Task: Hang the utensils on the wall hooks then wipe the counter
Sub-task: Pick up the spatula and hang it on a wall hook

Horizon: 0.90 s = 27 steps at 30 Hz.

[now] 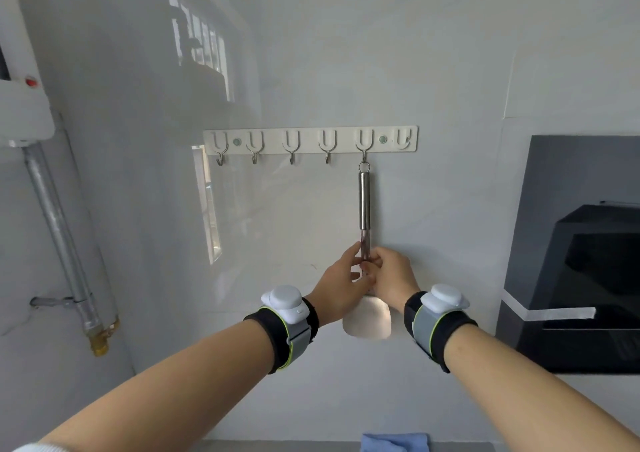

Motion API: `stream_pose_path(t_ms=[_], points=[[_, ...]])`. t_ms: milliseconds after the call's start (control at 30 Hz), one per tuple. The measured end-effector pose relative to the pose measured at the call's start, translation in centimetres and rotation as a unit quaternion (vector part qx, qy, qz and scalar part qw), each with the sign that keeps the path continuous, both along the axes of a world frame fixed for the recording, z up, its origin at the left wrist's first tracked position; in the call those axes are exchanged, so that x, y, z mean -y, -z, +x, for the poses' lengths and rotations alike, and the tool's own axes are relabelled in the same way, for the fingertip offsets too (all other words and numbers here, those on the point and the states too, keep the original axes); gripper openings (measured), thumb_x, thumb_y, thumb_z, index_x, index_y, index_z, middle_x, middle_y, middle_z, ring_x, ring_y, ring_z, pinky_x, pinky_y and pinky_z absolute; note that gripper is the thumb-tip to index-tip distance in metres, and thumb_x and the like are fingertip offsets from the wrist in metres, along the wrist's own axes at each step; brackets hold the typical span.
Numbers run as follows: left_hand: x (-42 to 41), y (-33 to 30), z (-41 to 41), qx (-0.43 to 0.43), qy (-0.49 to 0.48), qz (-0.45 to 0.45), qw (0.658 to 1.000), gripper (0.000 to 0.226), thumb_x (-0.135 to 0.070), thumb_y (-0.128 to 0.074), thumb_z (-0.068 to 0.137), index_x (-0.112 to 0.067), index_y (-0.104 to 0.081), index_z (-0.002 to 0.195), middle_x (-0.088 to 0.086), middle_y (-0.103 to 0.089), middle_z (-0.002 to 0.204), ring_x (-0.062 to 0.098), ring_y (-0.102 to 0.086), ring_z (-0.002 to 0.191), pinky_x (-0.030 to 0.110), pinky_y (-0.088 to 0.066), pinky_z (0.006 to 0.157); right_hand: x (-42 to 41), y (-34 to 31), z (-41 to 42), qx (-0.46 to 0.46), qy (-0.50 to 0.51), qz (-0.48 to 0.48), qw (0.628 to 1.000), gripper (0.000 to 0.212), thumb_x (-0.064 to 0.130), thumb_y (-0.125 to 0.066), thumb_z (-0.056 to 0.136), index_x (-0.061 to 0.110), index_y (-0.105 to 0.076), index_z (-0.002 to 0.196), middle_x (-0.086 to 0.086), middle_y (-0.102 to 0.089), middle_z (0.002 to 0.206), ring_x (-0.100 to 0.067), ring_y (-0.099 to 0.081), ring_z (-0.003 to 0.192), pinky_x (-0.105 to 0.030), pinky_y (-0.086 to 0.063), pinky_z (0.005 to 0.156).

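A white hook rail (310, 132) is fixed to the glossy wall, with several metal hooks along it. A utensil with a steel handle (364, 205) and a white head (367, 320) hangs upright by its ring from the fifth hook from the left. My left hand (341, 287) and my right hand (391, 276) both pinch the lower end of the handle, just above the white head. The other hooks carry nothing. A blue cloth (394, 442) lies on the counter at the bottom edge, partly cut off.
A black range hood (571, 261) juts out at the right. A grey pipe (59, 229) with a brass valve runs down the left wall below a white appliance (20, 105). A strip of grey counter (277, 446) shows at the bottom.
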<state>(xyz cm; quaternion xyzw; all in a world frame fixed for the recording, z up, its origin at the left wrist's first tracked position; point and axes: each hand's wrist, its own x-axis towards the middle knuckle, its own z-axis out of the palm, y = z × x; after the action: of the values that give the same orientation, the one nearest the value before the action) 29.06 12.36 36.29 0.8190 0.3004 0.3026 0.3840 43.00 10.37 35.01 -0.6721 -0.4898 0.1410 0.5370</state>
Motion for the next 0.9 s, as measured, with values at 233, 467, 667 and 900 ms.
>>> stream_pose_path(t_ms=[233,467,667,900], points=[[-0.7,1.5,-0.5,-0.062,0.021,0.024,0.998,0.071,-0.024,-0.059,0.099,-0.026,-0.023,0.159,-0.002,-0.046,0.152,0.017,-0.048,0.135,0.019,-0.035,0.098,-1.0,0.8,1.6,0.123,0.035,-0.007,0.992,0.007,0.015,-0.064,0.091,0.016,-0.063,0.084,0.001,-0.068,0.076,-0.019,-0.063,0.07,-0.025,-0.047,0.062],[0.6,3.0,-2.9,-0.115,0.03,0.092,0.989,0.053,-0.019,-0.062,0.096,-0.018,-0.045,0.146,-0.001,-0.057,0.14,0.017,-0.054,0.129,0.023,-0.039,0.101,1.1,3.0,1.1,0.154,0.07,-0.002,0.986,0.005,0.026,-0.061,0.092,0.022,-0.059,0.093,0.004,-0.067,0.087,-0.02,-0.065,0.079,-0.035,-0.054,0.073],[3.6,4.5,-7.0,-0.16,0.017,0.12,0.98,0.054,-0.025,-0.065,0.095,-0.015,-0.048,0.145,0.003,-0.059,0.141,0.016,-0.054,0.13,0.024,-0.04,0.106,4.4,6.4,-2.5,0.166,0.044,0.008,0.985,0.014,0.024,-0.055,0.095,0.017,-0.059,0.106,0.002,-0.063,0.098,-0.019,-0.062,0.087,-0.03,-0.05,0.078],[7.1,7.7,-11.9,-0.217,0.017,0.127,0.968,0.049,-0.03,-0.064,0.095,-0.021,-0.05,0.142,0.001,-0.062,0.134,0.016,-0.057,0.125,0.03,-0.045,0.105,7.8,10.1,-6.7,0.164,0.001,-0.028,0.986,0.016,0.022,-0.052,0.095,0.017,-0.062,0.106,0.007,-0.063,0.094,-0.014,-0.06,0.082,-0.027,-0.046,0.074]])
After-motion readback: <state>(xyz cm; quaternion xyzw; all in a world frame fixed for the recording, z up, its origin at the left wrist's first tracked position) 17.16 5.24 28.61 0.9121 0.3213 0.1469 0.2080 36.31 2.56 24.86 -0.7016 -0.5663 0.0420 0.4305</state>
